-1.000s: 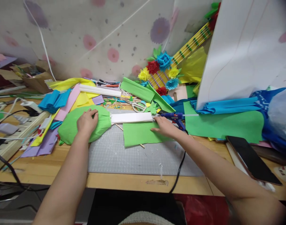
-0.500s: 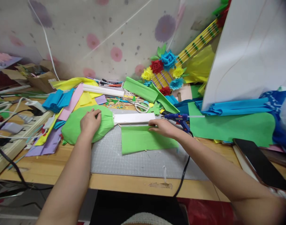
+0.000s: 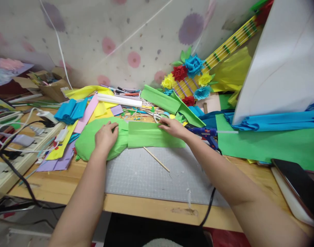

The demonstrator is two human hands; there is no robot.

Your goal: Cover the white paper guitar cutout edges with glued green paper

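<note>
Counter (image 3: 82, 187): smooth wood, worn at its front edge; rolled blue paper (image 3: 71, 111) lay toward the back left.
Wall (image 3: 82, 51): pale, printed with pink and purple flowers.
Cutting mat (image 3: 136, 181): grey, gridded; a thin wooden stick (image 3: 157, 159) lay slanted on it.
Green oval (image 3: 87, 139): rounded, softly wrinkled; overlapped the mat's left side.
Green sheet (image 3: 146, 137): rectangular, faintly creased; left end met the oval, above the mat.
Left hand (image 3: 105, 138): rested on the oval, fingers loosely curled; could not tell whether its grip pinched anything.
Right hand (image 3: 174, 128): grip pinched the sheet's upper edge.
</note>
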